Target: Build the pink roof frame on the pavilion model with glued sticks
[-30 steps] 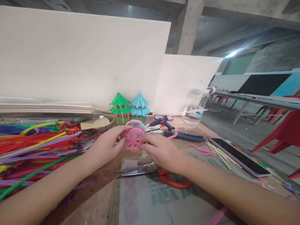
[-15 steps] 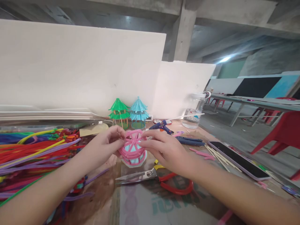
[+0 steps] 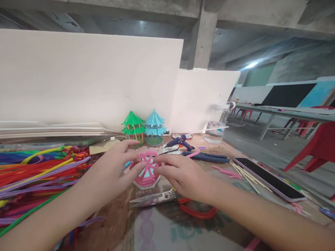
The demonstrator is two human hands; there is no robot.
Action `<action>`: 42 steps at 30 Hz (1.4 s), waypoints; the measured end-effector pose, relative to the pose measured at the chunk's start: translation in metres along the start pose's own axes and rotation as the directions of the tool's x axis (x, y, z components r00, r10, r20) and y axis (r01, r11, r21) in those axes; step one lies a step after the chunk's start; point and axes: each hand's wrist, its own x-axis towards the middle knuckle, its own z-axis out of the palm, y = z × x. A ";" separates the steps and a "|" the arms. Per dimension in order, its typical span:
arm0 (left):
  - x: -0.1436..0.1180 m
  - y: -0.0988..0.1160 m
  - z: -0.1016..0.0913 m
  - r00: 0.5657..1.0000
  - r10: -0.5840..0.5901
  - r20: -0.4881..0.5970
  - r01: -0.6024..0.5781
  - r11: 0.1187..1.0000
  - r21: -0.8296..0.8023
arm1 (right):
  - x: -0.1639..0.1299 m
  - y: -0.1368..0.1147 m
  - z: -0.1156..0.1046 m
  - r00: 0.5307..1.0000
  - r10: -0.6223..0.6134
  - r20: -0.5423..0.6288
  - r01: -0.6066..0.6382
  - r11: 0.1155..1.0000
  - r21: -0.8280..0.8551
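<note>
On the tabletop point(image 3: 162, 230), just in front of the scissors point(image 3: 167, 200), the pink pipe-cleaner dome point(image 3: 146, 170) now sits lower and closer to the surface than it did half a second ago, when it was lifted up between the fingers. Its spoked top faces the camera, with pale blue showing between the spokes. That drop suggests the piece has been brought down to rest while both hands adjust it.

The left hand point(image 3: 108, 176) comes in from the left with the palm turned toward the dome and its fingers spread, the tips pressing the dome's left edge, so it steadies rather than clamps. The right hand point(image 3: 183, 174) reaches from the right, palm down, with thumb and forefinger pinched on the dome's right rim.

To the left lies a heap of coloured pipe cleaners point(image 3: 36, 174). Behind the dome stand 2 small pagoda models, 1 green point(image 3: 133, 124) and 1 blue point(image 3: 155, 126), with a glue gun point(image 3: 179, 141) beside them. A phone point(image 3: 269, 179) and thin wooden sticks point(image 3: 244, 174) lie off to the right.
</note>
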 end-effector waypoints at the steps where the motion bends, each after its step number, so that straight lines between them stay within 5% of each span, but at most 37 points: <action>1: -0.001 0.000 -0.001 1.000 0.013 0.022 -0.013 1.000 0.003 | 0.000 0.000 0.000 1.000 0.005 0.014 -0.005 1.000 -0.010; 12: -0.001 0.002 0.002 0.981 0.108 0.163 -0.097 0.993 -0.074 | -0.001 0.000 -0.002 0.999 0.016 0.051 -0.014 0.999 -0.030; 19: 0.000 -0.001 0.025 0.989 -0.042 0.140 0.077 0.964 -0.255 | -0.003 0.000 -0.001 0.997 -0.062 0.035 0.065 0.993 -0.099; 28: 0.004 0.013 0.015 0.951 -0.138 0.276 0.216 0.936 -0.277 | -0.004 0.002 -0.001 0.998 -0.040 0.044 0.043 0.996 -0.074; 42: 0.004 0.004 0.017 0.978 -0.009 0.210 0.077 0.946 -0.316 | -0.004 0.001 0.001 0.999 -0.010 0.044 0.010 1.000 0.006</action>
